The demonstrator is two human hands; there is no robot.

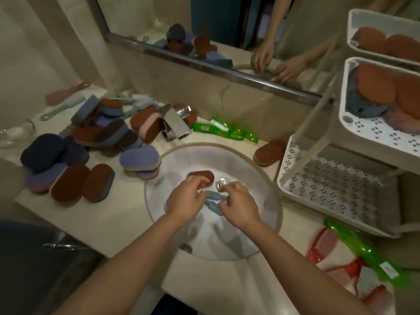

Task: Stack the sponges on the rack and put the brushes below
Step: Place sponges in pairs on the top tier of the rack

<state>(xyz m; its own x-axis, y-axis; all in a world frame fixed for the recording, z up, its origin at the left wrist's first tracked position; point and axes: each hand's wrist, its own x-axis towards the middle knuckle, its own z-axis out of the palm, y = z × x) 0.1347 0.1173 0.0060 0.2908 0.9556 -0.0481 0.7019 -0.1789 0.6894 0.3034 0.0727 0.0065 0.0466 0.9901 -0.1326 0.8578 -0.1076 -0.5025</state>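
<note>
Both my hands are down in the white sink basin (254,235). My left hand (185,198) and my right hand (238,204) curl their fingers around two pale blue brushes (213,201) lying between them. A brown sponge (203,176) lies in the basin just behind my left hand. The white perforated rack (318,187) stands at the right; its upper tier (384,135) holds several brown sponges (375,87) and a blue one. A pile of brown, blue and purple sponges (91,142) covers the counter at the left.
A chrome tap (176,126) stands behind the basin. Green brushes (225,130) lie beside it, with one brown sponge (269,153) by the rack. More green, red and blue brushes (354,264) lie at the lower right. Pink and green brushes (66,101) lie far left under the mirror.
</note>
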